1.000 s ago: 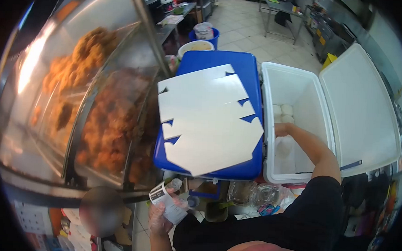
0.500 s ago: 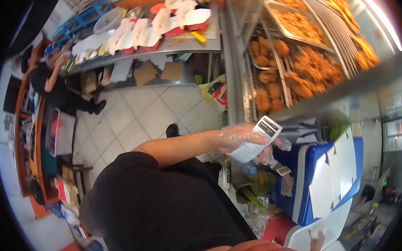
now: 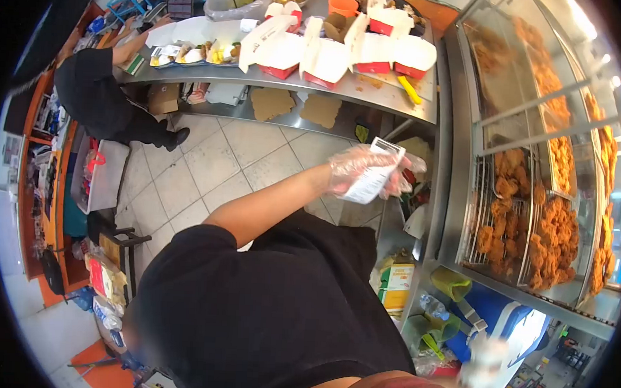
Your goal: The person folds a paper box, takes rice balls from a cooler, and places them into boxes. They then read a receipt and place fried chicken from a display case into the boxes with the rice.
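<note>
My left hand (image 3: 347,169), in a clear plastic glove, is held out in front of me and grips a white printed receipt (image 3: 375,174). It hovers over the tiled floor, just below the steel counter (image 3: 370,92) and left of the glass warmer (image 3: 535,134). At the bottom right my right hand (image 3: 484,364) is a blurred pale patch near the blue cooler (image 3: 509,320). Something white seems to be with it, but the blur hides the grip.
Several open red-and-white food boxes (image 3: 327,56) line the steel counter. The warmer's racks hold fried chicken (image 3: 551,232). A person in black (image 3: 97,91) works at the counter's far left. Green scoops (image 3: 452,283) and clutter sit by the cooler.
My view has swung from the coolers round to the counter. My left hand lifted the receipt from waist height to arm's length. My right hand left the white cooler and now sits blurred at the lower right.
</note>
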Available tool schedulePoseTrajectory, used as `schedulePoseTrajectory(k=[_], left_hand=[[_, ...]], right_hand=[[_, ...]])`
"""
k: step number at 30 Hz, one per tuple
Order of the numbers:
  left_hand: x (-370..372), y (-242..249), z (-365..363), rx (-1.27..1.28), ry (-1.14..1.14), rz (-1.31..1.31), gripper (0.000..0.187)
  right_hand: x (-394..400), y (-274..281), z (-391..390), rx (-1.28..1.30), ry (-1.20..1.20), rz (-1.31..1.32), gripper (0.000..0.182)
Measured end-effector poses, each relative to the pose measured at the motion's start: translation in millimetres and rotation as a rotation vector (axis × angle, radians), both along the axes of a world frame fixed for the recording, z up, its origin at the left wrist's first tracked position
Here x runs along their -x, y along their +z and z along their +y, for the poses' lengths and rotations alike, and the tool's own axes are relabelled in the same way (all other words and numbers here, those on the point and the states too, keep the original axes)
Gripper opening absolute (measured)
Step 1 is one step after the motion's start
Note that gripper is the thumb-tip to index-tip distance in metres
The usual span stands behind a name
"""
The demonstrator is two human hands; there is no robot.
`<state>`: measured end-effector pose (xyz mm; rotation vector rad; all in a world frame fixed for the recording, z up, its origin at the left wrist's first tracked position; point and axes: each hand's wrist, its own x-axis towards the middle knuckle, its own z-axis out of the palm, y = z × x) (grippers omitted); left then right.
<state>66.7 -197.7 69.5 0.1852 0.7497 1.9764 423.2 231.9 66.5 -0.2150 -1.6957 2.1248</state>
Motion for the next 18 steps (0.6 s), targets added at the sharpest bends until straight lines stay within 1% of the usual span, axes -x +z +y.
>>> schedulePoseTrajectory(k=[3,5,6,7,9,10,11,12,13,14,15,16,17,18], left_hand=[[38,-31,-54,0.172,0.171,-0.034,0.04],[52,-51,-84,0.24,0.286,-0.036,0.039],[56,-54,-100,0.253,0.342,-0.082,0.039],[61,-57,-116,0.261,0.401,-0.127,0.04],[69,-69,-148,0.246,0.538,-0.216,0.04],[72,-81,-164,0.225,0.616,-0.257,0.041],[74,-92,-178,0.209,0.694,-0.298,0.042],[75,-103,-191,0.223,0.783,-0.33,0.042],[76,-110,-201,0.238,0.873,-0.357,0.043],[78,-105,-209,0.328,0.96,-0.384,0.042],[79,-106,-216,0.346,1.042,-0.407,0.042],[81,-106,-221,0.362,1.127,-0.432,0.041],[84,-106,-225,0.38,1.212,-0.456,0.041],[86,-109,-226,0.359,1.308,-0.451,0.041]], right_hand=[[114,0,-61,-0.009,0.224,-0.002,0.085],[204,-1,-106,-0.033,0.361,-0.057,0.086],[255,2,-139,-0.028,0.38,-0.154,0.098],[311,3,-164,-0.074,0.422,-0.229,0.103],[426,9,-210,-0.276,0.693,-0.308,0.106],[484,7,-230,-0.317,0.886,-0.247,0.104],[536,14,-262,-0.501,0.957,-0.141,0.106],[582,39,-300,-0.865,1.028,-0.055,0.107],[633,21,-322,-1.085,1.025,0.079,0.091],[664,53,-373,-1.135,1.249,0.091,0.088],[709,43,-407,-1.203,1.381,0.062,0.085],[744,37,-445,-1.306,1.491,0.289,0.082],[773,25,-478,-1.338,1.576,0.35,0.085],[807,2,-508,-1.411,1.721,0.356,0.088]])
